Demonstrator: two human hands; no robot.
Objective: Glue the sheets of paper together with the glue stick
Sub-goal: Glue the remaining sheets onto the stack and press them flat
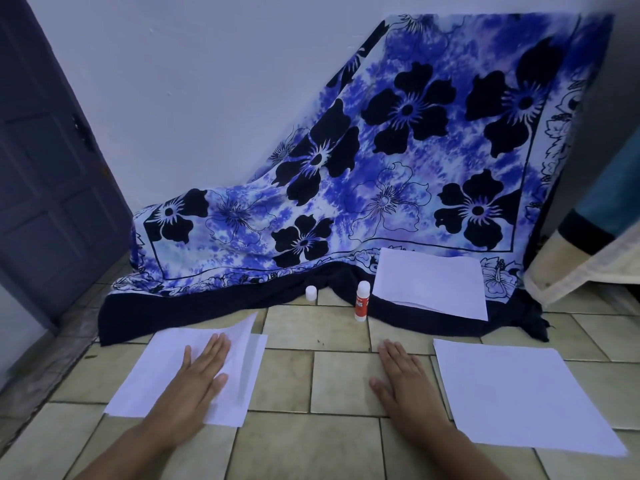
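Two overlapping white sheets [149, 372] lie on the tiled floor at the left; the upper one's right edge lifts slightly. My left hand [199, 372] presses flat on them, fingers spread. My right hand [403, 375] rests flat on the bare tiles, holding nothing. A separate white sheet [519, 393] lies to its right. The glue stick [362, 301], white with a red label, stands upright and uncapped beyond my hands. Its white cap [311, 293] stands to the left of it. More white sheets [429, 284] lie stacked behind the glue stick on the cloth.
A blue flowered cloth [398, 168] drapes from the wall down onto the floor [339, 382]. A dark door [45, 168] stands at the left. A cream-edged mattress or cushion [588, 265] is at the right.
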